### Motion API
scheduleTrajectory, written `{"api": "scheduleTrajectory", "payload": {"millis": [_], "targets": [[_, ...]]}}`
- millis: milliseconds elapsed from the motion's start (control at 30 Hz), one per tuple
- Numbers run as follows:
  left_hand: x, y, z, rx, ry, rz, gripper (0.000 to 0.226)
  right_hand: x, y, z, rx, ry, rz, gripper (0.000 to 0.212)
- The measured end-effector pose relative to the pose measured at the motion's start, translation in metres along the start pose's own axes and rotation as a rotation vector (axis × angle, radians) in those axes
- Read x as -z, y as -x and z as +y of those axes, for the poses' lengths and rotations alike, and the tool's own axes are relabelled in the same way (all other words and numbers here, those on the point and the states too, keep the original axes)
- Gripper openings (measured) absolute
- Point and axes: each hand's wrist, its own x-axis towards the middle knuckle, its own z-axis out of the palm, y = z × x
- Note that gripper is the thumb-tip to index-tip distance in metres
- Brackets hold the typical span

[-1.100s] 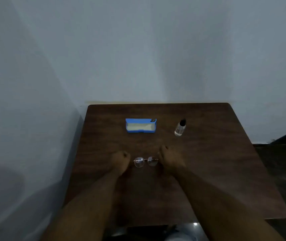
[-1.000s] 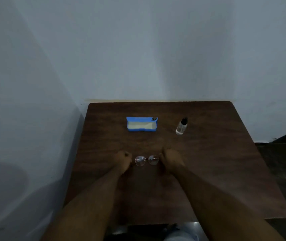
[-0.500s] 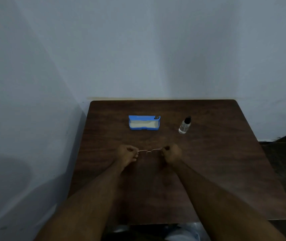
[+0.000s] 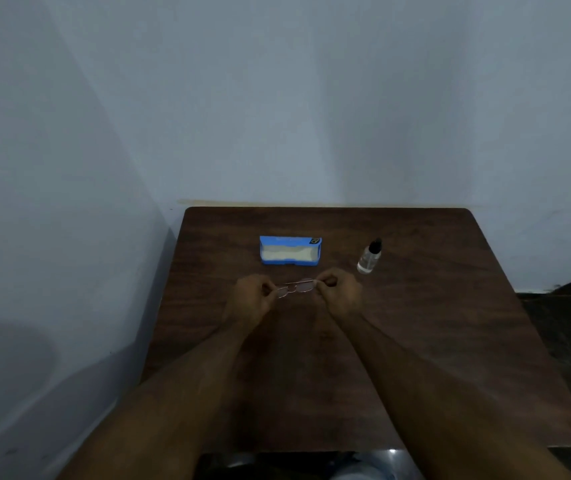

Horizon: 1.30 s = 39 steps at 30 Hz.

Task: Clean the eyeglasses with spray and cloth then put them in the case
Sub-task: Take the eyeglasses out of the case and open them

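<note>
A dark brown wood-grain pattern is seen across the table [image 4: 415, 341], set against walls [image 4: 312, 98] of pale bluish grey. A bright blue shell with a cream lining is shown by the open case [image 4: 290, 251], while the spray bottle [image 4: 368, 257] is clear-bodied and capped in black. Thin, pale metallic rims and colourless lenses are shown by the eyeglasses [image 4: 296, 287]; in the dim light, no pattern can be made out on them.

Dark wooden table [image 4: 415, 358], pushed into the corner against pale walls. On it, toward the back, an open blue case [image 4: 290, 251] with a pale lining, and well to its right a small clear spray bottle [image 4: 369, 257], black-capped, upright.
</note>
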Motion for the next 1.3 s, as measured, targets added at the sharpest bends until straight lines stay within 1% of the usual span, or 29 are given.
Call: {"api": "scheduleTrajectory", "payload": {"millis": [100, 200, 267, 467, 600, 700, 833, 967, 1033, 1133, 1300], "targets": [[0.004, 0.003, 0.004, -0.062, -0.129, 0.022, 0.006, 0.001, 0.004, 0.000, 0.041, 0.041, -0.025, 0.005], [0.008, 0.004, 0.005, -0.118, -0.245, 0.100, 0.009, 0.001, 0.008, 0.002, 0.073, 0.062, -0.041, 0.007], [0.011, 0.005, 0.006, -0.143, -0.259, 0.145, 0.010, 0.002, 0.012, 0.002, 0.091, 0.059, -0.054, 0.007], [0.016, 0.003, 0.008, -0.171, -0.178, 0.198, 0.010, 0.001, 0.018, 0.006, 0.133, 0.040, -0.033, 0.006], [0.013, 0.004, 0.014, -0.061, -0.029, 0.295, 0.005, 0.001, 0.021, 0.007, 0.138, 0.030, -0.037, 0.010], [0.011, 0.005, 0.020, 0.008, 0.032, 0.361, 0.003, 0.003, 0.022, 0.007, 0.147, 0.061, -0.059, 0.008], [0.008, 0.001, 0.021, 0.050, 0.130, 0.447, 0.003, 0.007, 0.023, 0.006, 0.180, 0.129, -0.106, 0.004], [0.007, -0.001, 0.029, 0.122, 0.245, 0.531, 0.006, 0.010, 0.024, 0.003, 0.208, 0.156, -0.126, 0.007], [0.007, 0.000, 0.033, 0.144, 0.282, 0.530, 0.007, 0.012, 0.023, 0.001, 0.215, 0.166, -0.126, 0.006], [0.010, 0.001, 0.032, 0.115, 0.265, 0.502, 0.008, 0.016, 0.020, -0.001, 0.240, 0.218, -0.131, 0.004], [0.015, 0.000, 0.032, 0.056, 0.231, 0.479, 0.009, 0.023, 0.014, -0.011, 0.325, 0.352, -0.128, 0.009]]}}
